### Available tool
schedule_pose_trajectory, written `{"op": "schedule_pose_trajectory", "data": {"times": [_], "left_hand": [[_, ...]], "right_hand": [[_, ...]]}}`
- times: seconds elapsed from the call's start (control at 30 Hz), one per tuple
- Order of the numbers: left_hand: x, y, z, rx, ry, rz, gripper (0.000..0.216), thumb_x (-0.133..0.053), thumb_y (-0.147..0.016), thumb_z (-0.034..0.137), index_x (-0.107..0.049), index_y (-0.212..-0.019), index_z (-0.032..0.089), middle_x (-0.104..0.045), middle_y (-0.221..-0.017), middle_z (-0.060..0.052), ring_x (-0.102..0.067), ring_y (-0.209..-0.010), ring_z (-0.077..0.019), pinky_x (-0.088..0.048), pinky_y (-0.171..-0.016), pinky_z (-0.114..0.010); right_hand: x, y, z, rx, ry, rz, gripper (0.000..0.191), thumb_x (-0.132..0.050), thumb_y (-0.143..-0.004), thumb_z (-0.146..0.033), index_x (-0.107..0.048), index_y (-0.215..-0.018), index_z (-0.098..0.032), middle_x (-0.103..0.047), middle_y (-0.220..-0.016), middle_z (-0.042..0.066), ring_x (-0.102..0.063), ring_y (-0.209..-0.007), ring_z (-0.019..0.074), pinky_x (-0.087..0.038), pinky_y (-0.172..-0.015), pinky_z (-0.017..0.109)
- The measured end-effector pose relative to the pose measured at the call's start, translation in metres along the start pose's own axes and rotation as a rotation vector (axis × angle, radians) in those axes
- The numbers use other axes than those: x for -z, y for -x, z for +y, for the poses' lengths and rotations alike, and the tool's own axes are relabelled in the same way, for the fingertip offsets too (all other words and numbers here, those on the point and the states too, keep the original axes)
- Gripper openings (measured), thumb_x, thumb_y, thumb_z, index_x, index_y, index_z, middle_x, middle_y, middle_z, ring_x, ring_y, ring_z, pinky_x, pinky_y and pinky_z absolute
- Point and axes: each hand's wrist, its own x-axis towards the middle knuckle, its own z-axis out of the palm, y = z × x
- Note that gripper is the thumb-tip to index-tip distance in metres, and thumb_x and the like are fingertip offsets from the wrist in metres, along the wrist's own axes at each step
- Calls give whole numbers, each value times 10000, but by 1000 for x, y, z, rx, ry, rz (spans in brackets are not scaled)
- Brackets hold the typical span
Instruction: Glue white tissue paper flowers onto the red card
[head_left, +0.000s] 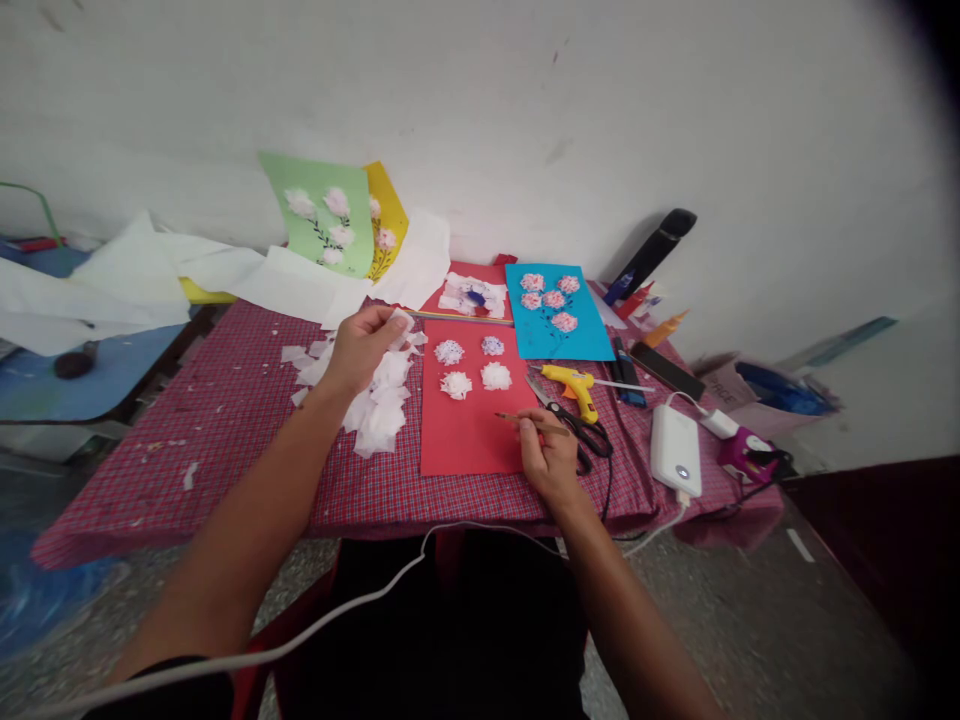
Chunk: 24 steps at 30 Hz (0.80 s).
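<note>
My left hand (363, 350) pinches a small piece of white tissue paper (403, 322) above a heap of loose tissue pieces (382, 400). In my right hand (549, 455) is a thin brown stick (551, 429), perhaps a pencil or brush, its dark tip pointing left over the red paper sheet (465, 440). Several fluffy tissue flowers sit on the upper part of that sheet: a white flower (496, 376), another white flower (456, 385) and two flowers speckled with blue, one of them a speckled flower (449, 352) at the left.
Right of the red sheet lie scissors (577, 425), a yellow glue gun (571, 386) and a white power bank (675, 450) with a cable crossing my lap. Behind are a blue flower card (559, 345), a green flower card (300, 170) against the wall, and white paper (315, 285).
</note>
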Motion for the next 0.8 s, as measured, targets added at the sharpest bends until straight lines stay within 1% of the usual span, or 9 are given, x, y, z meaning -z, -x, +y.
{"op": "schedule_pose_trajectory", "data": {"times": [0.1,0.17,0.3,0.4,0.6,0.8], "left_hand": [[0,0,1,42,66,-3,243,-830,-772,354,-725,-871,159,-684,-756,-8,-631,-622,-97,-600,-675,-280],[0,0,1,64,77,3,253,-835,-764,353,-717,-876,158,-706,-784,-20,-649,-627,-102,-592,-657,-273],[0,0,1,61,56,2,218,-818,-772,333,-711,-851,160,-695,-720,-15,-647,-593,-108,-546,-587,-244],[-1,0,2,42,37,-4,187,-801,-783,318,-712,-837,163,-680,-674,-9,-630,-573,-104,-522,-567,-232],[-1,2,4,41,23,1,183,-801,-789,327,-715,-836,172,-662,-673,2,-616,-599,-100,-573,-636,-256],[1,1,1,48,30,-10,164,-794,-807,320,-719,-844,179,-652,-660,1,-600,-588,-92,-572,-628,-246]], "right_hand": [[0,0,-1,9,3,3,202,-509,-1025,-289,-696,-993,-218,-751,-868,50,-720,-782,214,-572,-762,341],[0,-1,-1,14,7,4,200,-511,-1021,-280,-698,-997,-216,-752,-867,50,-720,-778,213,-574,-760,340],[0,-1,-1,12,4,2,194,-515,-1018,-274,-698,-995,-215,-752,-865,50,-720,-771,210,-576,-756,340],[0,0,0,16,8,4,198,-513,-1021,-275,-699,-990,-215,-751,-870,51,-721,-775,208,-576,-753,338],[-1,0,1,16,3,3,194,-517,-1021,-274,-700,-997,-216,-752,-872,49,-726,-786,209,-577,-762,338],[-1,0,0,23,11,3,196,-514,-1025,-275,-697,-1000,-212,-749,-878,51,-727,-788,207,-577,-751,336]]}}
